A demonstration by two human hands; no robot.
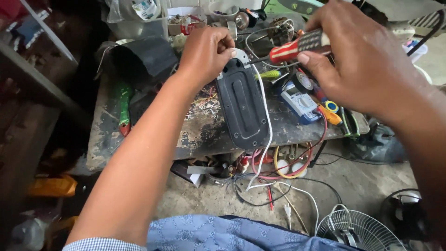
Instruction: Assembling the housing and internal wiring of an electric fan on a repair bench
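Note:
My left hand [206, 51] grips the far end of a long black plastic casing [241, 107] that lies on the worn workbench [200, 135]. My right hand [360, 60] holds a screwdriver [297, 46] with a red and dark handle. Its shaft points left toward the casing's far end, close to my left fingers. A white cord [267, 116] runs along the casing's right edge and hangs down off the bench.
A blue multimeter [299, 100], a roll of black tape [304, 81] and other screwdrivers [327, 111] lie right of the casing. Green-handled pliers [123, 104] sit at left. Clear containers [139, 18] stand at the back. Wires [278, 176] and a fan guard [360, 230] are on the floor.

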